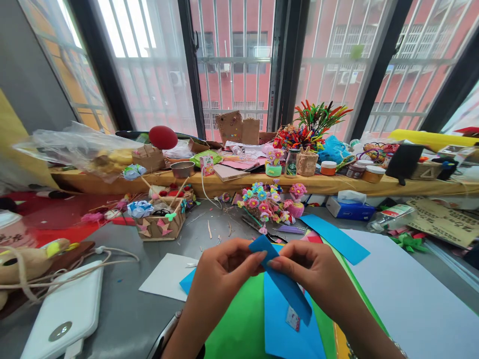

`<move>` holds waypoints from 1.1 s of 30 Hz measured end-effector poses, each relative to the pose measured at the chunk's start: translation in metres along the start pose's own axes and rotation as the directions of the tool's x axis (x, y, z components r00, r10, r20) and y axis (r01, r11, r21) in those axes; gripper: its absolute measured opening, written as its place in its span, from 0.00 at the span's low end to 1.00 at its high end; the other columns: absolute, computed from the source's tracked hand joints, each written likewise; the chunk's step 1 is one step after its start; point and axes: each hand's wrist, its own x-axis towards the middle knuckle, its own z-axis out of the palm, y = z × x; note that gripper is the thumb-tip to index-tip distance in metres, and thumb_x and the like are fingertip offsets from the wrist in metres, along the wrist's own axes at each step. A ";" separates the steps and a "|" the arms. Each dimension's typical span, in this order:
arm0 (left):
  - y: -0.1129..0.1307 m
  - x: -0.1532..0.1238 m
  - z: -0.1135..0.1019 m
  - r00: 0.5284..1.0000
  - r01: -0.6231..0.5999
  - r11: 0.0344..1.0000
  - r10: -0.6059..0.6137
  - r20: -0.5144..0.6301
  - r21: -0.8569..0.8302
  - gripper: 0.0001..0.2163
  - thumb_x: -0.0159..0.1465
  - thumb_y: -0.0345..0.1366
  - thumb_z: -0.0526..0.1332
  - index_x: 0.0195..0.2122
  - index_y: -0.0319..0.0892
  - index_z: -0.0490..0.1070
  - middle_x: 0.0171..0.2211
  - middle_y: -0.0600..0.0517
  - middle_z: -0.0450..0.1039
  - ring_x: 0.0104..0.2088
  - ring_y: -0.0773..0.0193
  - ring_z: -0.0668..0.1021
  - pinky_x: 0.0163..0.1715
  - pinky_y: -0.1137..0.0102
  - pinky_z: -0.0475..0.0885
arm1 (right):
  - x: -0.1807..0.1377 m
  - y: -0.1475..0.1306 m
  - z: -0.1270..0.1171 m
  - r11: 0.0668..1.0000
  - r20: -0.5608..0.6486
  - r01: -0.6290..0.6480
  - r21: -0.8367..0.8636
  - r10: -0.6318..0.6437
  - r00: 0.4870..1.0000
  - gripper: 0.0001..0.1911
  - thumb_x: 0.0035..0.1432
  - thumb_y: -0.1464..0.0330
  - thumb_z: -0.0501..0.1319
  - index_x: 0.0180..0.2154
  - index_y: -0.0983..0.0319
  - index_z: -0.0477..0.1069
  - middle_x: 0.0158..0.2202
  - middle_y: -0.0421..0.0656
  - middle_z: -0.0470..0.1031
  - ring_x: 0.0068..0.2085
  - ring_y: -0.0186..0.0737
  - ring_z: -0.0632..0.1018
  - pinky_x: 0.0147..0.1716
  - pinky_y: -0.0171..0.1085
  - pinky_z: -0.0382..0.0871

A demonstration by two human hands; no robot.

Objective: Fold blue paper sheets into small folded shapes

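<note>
My left hand (220, 271) and right hand (312, 269) are both pinched closed on a blue paper strip (289, 293), with thumbs and forefingers meeting over its upper end, raised just above the worktop (123, 309). The strip slants down toward my right, over a larger blue sheet (280, 334) and a green sheet (239, 319). A white paper (166, 279) lies just left. Beyond are a second blue strip (335, 238) and a bunch of paper flowers (265, 202).
</note>
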 end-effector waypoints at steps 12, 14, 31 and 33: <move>0.000 0.004 -0.007 0.998 -0.019 1.000 0.017 -0.060 -0.023 0.04 0.50 0.29 0.64 0.20 0.40 0.72 0.15 0.60 0.74 0.19 0.74 0.76 0.20 0.85 0.70 | 0.000 -0.003 -0.001 0.998 0.037 -0.059 0.026 0.058 0.998 0.13 0.44 0.60 0.63 0.19 0.64 0.69 0.16 0.35 0.63 0.20 0.28 0.62 0.18 0.29 0.53; -0.001 0.005 -0.007 0.998 -0.019 0.999 0.018 -0.055 -0.025 0.04 0.50 0.29 0.64 0.20 0.40 0.72 0.16 0.60 0.74 0.19 0.74 0.76 0.20 0.85 0.70 | 0.000 -0.002 -0.001 0.998 0.034 -0.064 0.028 0.063 0.997 0.14 0.44 0.60 0.63 0.19 0.64 0.68 0.16 0.35 0.62 0.19 0.28 0.62 0.17 0.29 0.52; 0.001 0.001 -0.005 0.980 -0.097 0.994 0.105 -0.167 0.055 0.03 0.50 0.30 0.64 0.21 0.41 0.72 0.16 0.59 0.73 0.19 0.71 0.76 0.19 0.83 0.70 | 0.000 -0.005 -0.004 0.998 0.028 -0.063 -0.006 0.063 0.998 0.12 0.43 0.63 0.64 0.18 0.64 0.67 0.16 0.34 0.61 0.20 0.28 0.62 0.18 0.29 0.53; 0.001 0.000 -0.004 0.974 -0.108 0.992 0.117 -0.193 0.060 0.03 0.50 0.31 0.63 0.21 0.42 0.72 0.16 0.59 0.73 0.20 0.71 0.76 0.20 0.82 0.70 | 0.000 -0.004 -0.006 0.999 0.055 -0.044 -0.003 0.044 0.998 0.10 0.44 0.63 0.64 0.20 0.64 0.69 0.17 0.35 0.65 0.21 0.29 0.64 0.19 0.29 0.55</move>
